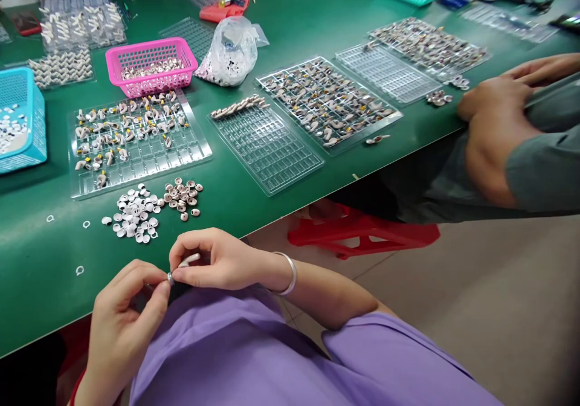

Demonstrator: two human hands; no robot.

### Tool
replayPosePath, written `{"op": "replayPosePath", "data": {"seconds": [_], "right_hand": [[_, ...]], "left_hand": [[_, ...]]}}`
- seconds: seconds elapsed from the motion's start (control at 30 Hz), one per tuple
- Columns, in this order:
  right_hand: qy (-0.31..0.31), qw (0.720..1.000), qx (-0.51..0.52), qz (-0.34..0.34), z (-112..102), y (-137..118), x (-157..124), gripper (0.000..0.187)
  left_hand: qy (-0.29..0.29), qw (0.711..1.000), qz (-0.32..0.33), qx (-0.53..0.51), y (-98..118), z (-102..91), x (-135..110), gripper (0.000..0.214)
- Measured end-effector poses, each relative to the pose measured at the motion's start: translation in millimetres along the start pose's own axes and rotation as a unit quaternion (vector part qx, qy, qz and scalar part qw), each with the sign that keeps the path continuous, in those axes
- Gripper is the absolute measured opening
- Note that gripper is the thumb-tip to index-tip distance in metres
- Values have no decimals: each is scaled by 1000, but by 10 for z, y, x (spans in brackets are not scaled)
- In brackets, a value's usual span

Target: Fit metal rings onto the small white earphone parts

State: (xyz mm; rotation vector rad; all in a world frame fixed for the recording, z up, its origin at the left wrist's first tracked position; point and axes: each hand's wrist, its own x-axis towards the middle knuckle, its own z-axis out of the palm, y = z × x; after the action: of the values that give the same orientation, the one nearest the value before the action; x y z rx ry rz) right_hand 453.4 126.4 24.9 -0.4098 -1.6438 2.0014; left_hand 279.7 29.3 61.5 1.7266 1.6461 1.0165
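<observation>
At the table's front edge, my right hand (222, 262) pinches a white earphone shell (190, 260) with its stem sticking up. My left hand (124, 315) has thumb and forefinger closed on the small round silvery end (170, 278) of the same piece; the fingers partly cover it. Just beyond my hands lie a pile of small white round caps (133, 214) and a smaller pile of beige round shells (182, 194). Behind them a clear compartment tray (149, 173) holds several earphone pieces (129, 134) with yellow bits, its front cells bare.
A pink basket (151, 86), a blue basket (34, 122) and a plastic bag (233, 49) of small parts stand around. More trays (281, 158) lie rightward. A co-worker's arm (492, 134) rests at the right edge, above a red stool (362, 237).
</observation>
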Motion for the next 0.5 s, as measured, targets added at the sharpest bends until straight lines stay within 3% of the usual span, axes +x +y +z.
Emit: {"op": "replayPosePath", "data": {"seconds": [0.33,0.5], "right_hand": [[-36,986,116,114,-35,81,42,38],[8,987,107,116,-10,98,51,39]], "left_hand": [[-7,999,-29,-19,-34,21,36,19],[1,1000,-30,7,-76,11,-11,13]]}}
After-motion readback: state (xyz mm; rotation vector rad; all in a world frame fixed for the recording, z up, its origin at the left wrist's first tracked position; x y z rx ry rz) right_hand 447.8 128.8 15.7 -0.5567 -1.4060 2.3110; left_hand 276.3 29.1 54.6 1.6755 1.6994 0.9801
